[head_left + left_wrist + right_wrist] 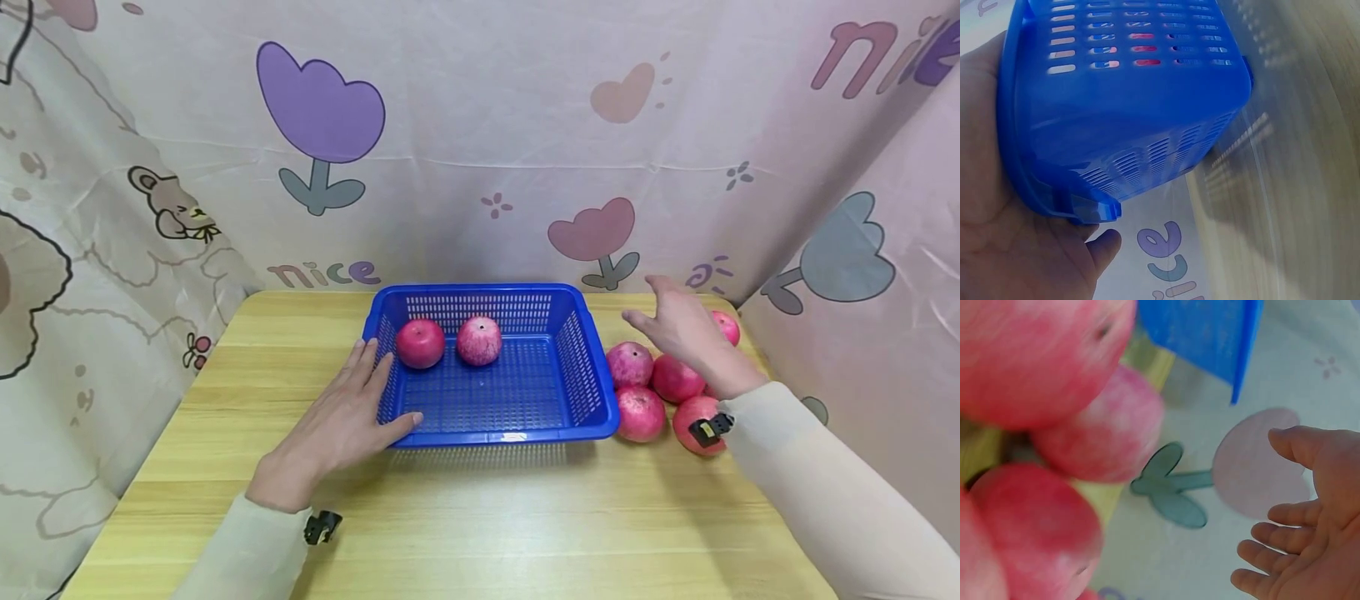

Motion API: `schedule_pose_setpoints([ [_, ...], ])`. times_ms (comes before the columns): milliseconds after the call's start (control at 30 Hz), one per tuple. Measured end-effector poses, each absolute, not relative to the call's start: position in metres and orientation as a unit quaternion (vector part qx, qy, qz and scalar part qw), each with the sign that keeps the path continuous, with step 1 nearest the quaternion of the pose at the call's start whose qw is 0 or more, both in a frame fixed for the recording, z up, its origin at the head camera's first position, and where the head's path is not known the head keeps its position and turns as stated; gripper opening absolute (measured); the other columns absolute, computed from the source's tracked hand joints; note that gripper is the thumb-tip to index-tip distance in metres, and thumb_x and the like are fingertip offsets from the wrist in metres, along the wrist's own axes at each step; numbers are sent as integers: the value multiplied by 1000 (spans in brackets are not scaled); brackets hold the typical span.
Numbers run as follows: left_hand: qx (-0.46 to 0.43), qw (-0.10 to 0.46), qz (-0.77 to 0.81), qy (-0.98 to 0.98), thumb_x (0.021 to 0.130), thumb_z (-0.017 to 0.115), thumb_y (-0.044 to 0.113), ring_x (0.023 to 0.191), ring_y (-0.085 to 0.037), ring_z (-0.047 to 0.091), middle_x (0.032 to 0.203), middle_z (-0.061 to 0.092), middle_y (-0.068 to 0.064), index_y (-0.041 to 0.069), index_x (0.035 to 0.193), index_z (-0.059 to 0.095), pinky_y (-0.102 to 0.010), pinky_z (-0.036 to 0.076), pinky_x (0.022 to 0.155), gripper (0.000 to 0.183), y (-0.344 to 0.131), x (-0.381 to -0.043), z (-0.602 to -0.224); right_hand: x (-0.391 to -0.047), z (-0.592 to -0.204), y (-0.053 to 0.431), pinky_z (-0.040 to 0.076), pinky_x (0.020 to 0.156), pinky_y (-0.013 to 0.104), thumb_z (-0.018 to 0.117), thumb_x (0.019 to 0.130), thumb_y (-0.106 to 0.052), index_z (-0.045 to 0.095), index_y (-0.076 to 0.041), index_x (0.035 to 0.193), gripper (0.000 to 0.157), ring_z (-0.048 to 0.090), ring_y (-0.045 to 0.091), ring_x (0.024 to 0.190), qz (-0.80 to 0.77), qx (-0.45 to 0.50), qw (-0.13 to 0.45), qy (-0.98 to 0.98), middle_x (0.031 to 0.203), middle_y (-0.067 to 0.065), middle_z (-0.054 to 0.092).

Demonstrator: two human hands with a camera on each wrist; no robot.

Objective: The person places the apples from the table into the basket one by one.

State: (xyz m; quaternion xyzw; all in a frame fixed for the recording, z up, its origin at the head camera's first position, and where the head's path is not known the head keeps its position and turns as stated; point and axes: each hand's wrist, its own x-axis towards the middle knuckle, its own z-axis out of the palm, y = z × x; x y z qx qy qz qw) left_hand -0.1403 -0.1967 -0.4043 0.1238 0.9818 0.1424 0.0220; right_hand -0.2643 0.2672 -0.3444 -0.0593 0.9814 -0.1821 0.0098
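Observation:
My left hand (341,425) rests on the left rim of a blue plastic basket (502,437), fingers spread and fairly straight. In the left wrist view the palm (985,206) lies against the slotted basket's rim. Two round, apple-like fruits stand inside the basket: a plain red one (420,343) and a paler streaked one (478,341). My right hand (686,329) hovers, holding nothing, over several pink-red fruits (678,379) to the right of the basket. Its fingers (1272,556) are loosely extended in the right wrist view, apart from the fruits (1038,528).
The basket stands on a light wood-grain table (465,517). A printed cloth (465,125) with flowers and a bear hangs behind and along both sides. One streaked fruit (640,414) sits close against the basket's right side.

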Motion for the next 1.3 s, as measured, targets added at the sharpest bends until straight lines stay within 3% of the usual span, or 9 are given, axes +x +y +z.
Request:
schedule_pose_setpoints([
  [433,123,24,145,981,94,50,81,164,-42,-2,177,2,-23,0,167,23,-65,19,127,112,-196,-140,-404,-279,-363,324,29,117,76,63,102,-44,26,13,159,89,33,64,142,-146,-6,23,989,155,44,33],
  [667,123,21,144,982,95,52,80,164,-42,0,177,3,-23,0,166,24,-64,20,128,111,-196,-140,-405,-284,-369,348,42,107,73,61,102,-44,25,13,159,88,54,52,118,-146,10,39,988,128,37,56],
  [833,125,19,144,981,95,51,80,164,-42,-1,177,3,-23,0,166,24,-64,19,128,111,-196,-140,-405,-288,-374,365,37,110,77,59,103,-47,16,6,165,92,47,52,120,-153,28,61,986,142,38,44],
  [967,126,19,144,981,95,50,80,164,-43,-1,177,2,-23,0,166,24,-64,19,128,111,-196,-140,-406,-292,-379,374,36,109,77,59,102,-46,15,2,166,91,45,54,120,-148,37,72,986,151,41,35],
  [1167,125,23,145,981,95,48,82,164,-42,-2,177,1,-22,0,167,23,-65,19,127,111,-197,-139,-407,-297,-385,381,44,97,71,61,100,-45,13,2,166,95,45,52,114,-159,57,100,981,145,40,37],
  [1300,127,22,144,981,94,46,84,164,-41,-2,177,1,-22,0,167,23,-65,19,127,112,-198,-139,-407,-301,-389,386,46,97,71,63,98,-47,10,5,165,100,46,52,114,-168,57,122,977,140,39,39],
])
